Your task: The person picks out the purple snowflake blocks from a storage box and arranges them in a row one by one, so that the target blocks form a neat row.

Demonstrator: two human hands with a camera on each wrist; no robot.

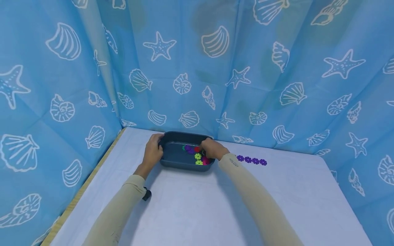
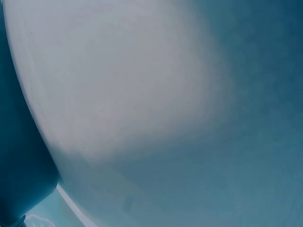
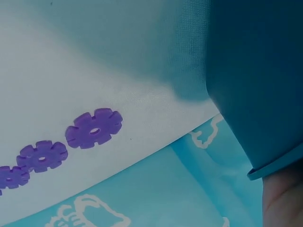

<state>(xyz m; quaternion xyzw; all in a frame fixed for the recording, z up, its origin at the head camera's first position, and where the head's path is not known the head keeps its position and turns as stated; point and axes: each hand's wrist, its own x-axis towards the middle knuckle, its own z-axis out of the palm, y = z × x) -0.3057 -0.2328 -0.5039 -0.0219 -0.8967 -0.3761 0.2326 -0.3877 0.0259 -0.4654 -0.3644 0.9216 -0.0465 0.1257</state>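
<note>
A dark blue-grey plastic tub [image 1: 181, 166] sits near the back edge of the table. At its left end, my left hand [image 1: 153, 150] grips the rim, thumb toward the inside. My right hand [image 1: 213, 149] holds the right end, with its fingers curled over the rim. Inside lie several flower-shaped plastic discs: yellow-green ones [image 1: 198, 156], a magenta one [image 1: 206, 161], a red one [image 1: 197, 149], purple ones [image 1: 189, 149] and a green one. The right wrist view shows the tub's outer wall [image 3: 255, 71] close up, with part of the right hand [image 3: 282, 201] below its rim.
To the right of the tub, several purple flower discs [image 1: 248, 159] form a row on the white-covered table [image 1: 191, 208]. A blue curtain with shell prints [image 1: 191, 85] hangs behind and along the sides. Wooden edging [image 1: 89, 180] shows at the table's left.
</note>
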